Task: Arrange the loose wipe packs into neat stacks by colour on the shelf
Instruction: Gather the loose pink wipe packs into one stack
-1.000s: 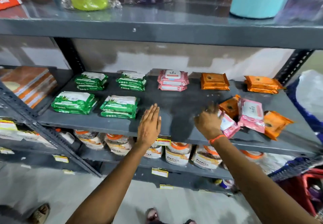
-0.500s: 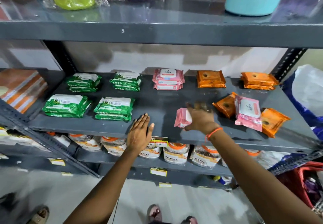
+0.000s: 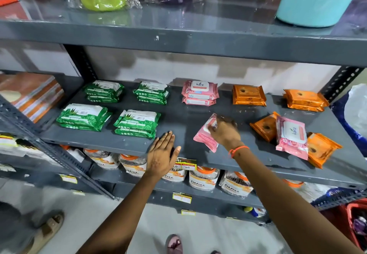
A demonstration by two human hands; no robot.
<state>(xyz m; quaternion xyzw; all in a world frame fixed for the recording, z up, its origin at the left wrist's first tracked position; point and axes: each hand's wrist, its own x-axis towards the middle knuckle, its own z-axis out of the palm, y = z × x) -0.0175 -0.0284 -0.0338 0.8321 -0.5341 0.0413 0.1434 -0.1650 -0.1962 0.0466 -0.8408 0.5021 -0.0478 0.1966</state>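
Wipe packs, soft flat plastic pouches, lay on the grey metal shelf (image 3: pixel 178 118). One pink pack (image 3: pixel 205 134) was clasped in the right hand (image 3: pixel 224 132), fingers curled over its upper end; its long axis ran diagonally, top end tilted toward the back right, lower end near the shelf's front edge. Left hand (image 3: pixel 161 154) was flat and spread, holding nothing, palm down at the front lip of the shelf, just left of the held pack.

Behind it, at the back: a pink stack (image 3: pixel 199 93), lids facing up. To its right, two orange stacks (image 3: pixel 249 96) (image 3: pixel 304 100). At the left, four green stacks (image 3: pixel 137 123), long axes running left to right.

Loose heap at right: a pink pouch (image 3: pixel 292 136) lay on edge-tilted orange pouches (image 3: pixel 265 127) (image 3: pixel 321 148), overlapping, askew.

An orange thread band (image 3: pixel 237 149) circled the right wrist. Jars (image 3: pixel 203 178) with orange lids stood on the shelf below.
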